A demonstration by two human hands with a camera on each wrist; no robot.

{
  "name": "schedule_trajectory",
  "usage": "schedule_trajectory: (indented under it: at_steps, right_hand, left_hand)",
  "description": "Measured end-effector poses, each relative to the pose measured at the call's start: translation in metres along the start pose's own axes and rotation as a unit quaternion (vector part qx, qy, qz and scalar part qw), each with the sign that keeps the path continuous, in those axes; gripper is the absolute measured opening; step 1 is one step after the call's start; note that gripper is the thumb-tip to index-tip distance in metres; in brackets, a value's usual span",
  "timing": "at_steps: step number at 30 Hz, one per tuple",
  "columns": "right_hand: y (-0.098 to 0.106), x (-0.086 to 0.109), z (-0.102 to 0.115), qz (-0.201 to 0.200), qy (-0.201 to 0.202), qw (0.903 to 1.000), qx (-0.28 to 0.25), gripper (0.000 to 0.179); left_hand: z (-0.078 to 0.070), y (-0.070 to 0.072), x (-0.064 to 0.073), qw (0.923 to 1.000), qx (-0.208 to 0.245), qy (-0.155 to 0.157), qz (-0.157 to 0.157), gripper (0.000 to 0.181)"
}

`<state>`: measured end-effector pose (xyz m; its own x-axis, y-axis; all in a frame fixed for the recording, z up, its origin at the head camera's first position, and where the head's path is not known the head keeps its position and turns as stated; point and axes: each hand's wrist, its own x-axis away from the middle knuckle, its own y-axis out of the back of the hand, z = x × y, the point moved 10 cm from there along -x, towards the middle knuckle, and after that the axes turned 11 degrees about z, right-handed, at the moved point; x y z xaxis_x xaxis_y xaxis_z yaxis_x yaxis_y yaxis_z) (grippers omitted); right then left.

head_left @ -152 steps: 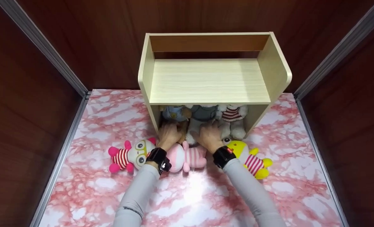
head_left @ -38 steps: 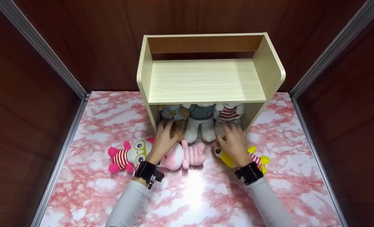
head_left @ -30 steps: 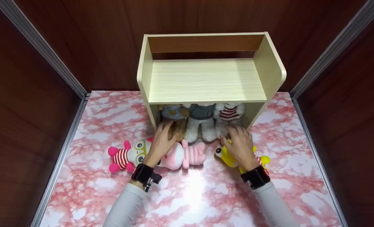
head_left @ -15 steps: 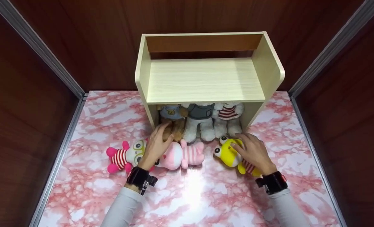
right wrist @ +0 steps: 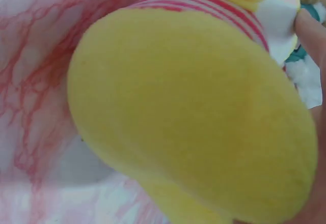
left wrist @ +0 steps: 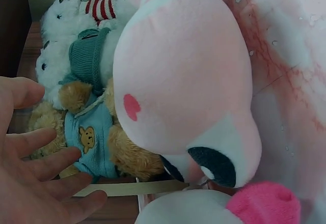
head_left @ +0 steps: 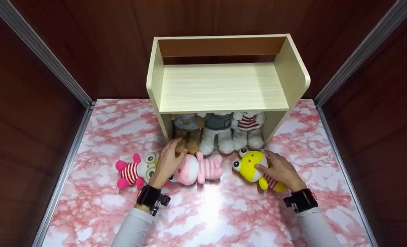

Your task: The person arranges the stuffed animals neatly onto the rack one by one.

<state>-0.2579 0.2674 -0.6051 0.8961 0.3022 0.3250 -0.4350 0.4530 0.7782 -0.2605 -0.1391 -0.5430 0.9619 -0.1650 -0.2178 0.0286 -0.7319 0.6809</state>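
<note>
The left hand hung with fingers spread, holding nothing, by the close-set heads of a pink plush and a bespectacled plush, partly hiding both. The right hand lay loosely across a yellow plush, thumb touching its white patch. All three toys lay on the marbled counter before teddy bears in the wooden shelf.

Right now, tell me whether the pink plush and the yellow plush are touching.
Apart: the head view shows marbled surface between the pink plush and yellow plush.
</note>
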Motion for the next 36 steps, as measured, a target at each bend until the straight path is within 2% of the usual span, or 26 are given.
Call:
schedule_trajectory:
  at_steps: [8, 21, 28, 36]
  right_hand:
    - [-0.009, -0.005, -0.003, 0.019, -0.018, 0.9995, -0.016, 0.097]
    - [-0.016, -0.011, -0.006, 0.020, -0.032, 0.9993, -0.002, 0.098]
    - [-0.018, -0.011, -0.006, 0.018, -0.048, 0.9987, 0.003, 0.095]
    - [-0.020, -0.012, -0.005, 0.011, -0.047, 0.9988, -0.005, 0.095]
  left_hand:
    - [0.003, -0.003, 0.002, 0.9999, 0.007, 0.009, 0.008, 0.046]
    - [-0.001, -0.005, 0.004, 0.9998, 0.012, 0.011, 0.010, 0.044]
    - [-0.003, -0.005, 0.005, 0.9998, 0.020, -0.003, -0.002, 0.043]
    - [-0.001, -0.008, 0.004, 0.9996, 0.027, 0.005, 0.004, 0.044]
